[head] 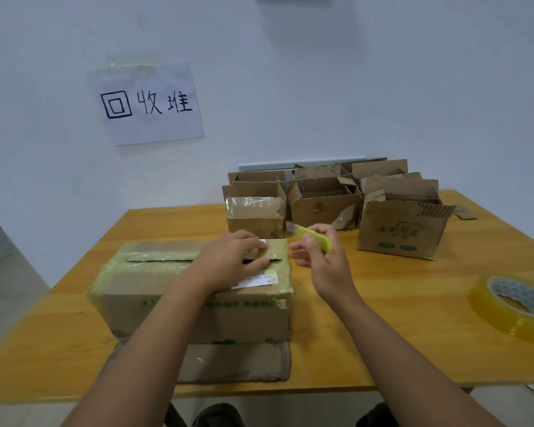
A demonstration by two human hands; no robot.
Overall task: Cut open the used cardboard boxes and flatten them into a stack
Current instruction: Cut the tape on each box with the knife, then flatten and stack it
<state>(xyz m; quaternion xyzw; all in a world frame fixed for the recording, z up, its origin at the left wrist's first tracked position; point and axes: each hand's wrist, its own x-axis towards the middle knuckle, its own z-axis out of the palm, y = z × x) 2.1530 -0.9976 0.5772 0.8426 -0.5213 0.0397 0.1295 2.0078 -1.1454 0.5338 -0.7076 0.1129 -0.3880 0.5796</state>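
Right now right hand [321,260] grips yellow-green utility knife [313,238], blade clear of taped box [198,291]. Left hand [232,257] presses flat on box top by slit seam. Box sits at bench [383,318] near-left edge on flattened cardboard [238,362]; probably light, stiff, tape slick: hold flaps, edges.

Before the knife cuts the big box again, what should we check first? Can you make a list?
1. Left hand away from the blade's path: not ok. It rests on the big taped box, right over the top seam.
2. Knife held firmly: ok. The right hand grips the yellow-green utility knife.
3. Blade out and how far: cannot tell, the tip is blurred.
4. Box steady: ok. It sits on a flat cardboard piece on the table, with the left hand on top.
5. Top seam already cut: partly. A dark slit shows left of the hand; the rest is hidden.
6. Tape roll out of the way: ok, far right.
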